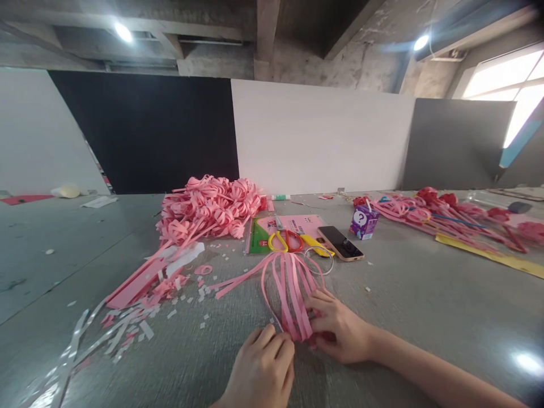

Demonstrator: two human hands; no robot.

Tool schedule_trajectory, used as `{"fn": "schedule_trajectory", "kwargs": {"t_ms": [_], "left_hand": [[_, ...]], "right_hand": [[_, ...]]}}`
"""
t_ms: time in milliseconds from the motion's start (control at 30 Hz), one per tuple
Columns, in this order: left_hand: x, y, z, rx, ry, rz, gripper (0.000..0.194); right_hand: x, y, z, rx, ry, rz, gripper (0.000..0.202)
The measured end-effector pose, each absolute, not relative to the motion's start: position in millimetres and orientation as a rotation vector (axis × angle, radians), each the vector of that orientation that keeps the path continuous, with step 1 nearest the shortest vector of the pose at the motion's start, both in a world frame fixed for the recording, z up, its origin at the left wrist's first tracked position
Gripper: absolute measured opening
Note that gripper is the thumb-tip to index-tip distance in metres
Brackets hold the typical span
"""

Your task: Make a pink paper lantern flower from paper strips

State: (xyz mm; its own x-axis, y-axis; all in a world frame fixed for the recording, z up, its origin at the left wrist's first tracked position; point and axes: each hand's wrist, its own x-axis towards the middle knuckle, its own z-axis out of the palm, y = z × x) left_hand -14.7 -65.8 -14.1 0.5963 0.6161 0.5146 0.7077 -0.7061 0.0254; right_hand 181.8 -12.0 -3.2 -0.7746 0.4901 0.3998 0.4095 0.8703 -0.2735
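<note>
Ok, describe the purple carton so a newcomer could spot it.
On the grey table, find the phone lying face up. Just right of it stands a small purple carton with a white straw. Among its neighbours, only it bears a question mark.

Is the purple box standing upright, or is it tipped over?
Upright: the purple box stands on the table, with its straw pointing up from the top.

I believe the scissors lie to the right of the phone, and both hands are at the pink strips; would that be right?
Not quite: in the head view, the scissors lie to the left of the phone. The rest holds: the left hand and the right hand are both at the pink strips.
</note>
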Motion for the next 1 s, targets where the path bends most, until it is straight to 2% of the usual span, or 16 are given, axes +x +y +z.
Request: {"fn": "schedule_trajectory", "kwargs": {"t_ms": [433,733,1000], "left_hand": [[-13.9,-66.4,-7.4,-2.675,-1.183,-0.819,0.017],[-14.1,-67.4,-3.5,-2.712,-1.255,-0.846,0.014],[-14.4,-66.4,6.3,-2.872,-1.174,-0.818,0.042]], "right_hand": [[186.2,-13.2,-3.2,-0.696,-2.523,0.243,0.006],[186.2,-10.6,5.6,-0.862,-2.336,0.438,0.005],[182.7,-15.2,7.8,-0.903,-2.277,0.525,0.007]]}}
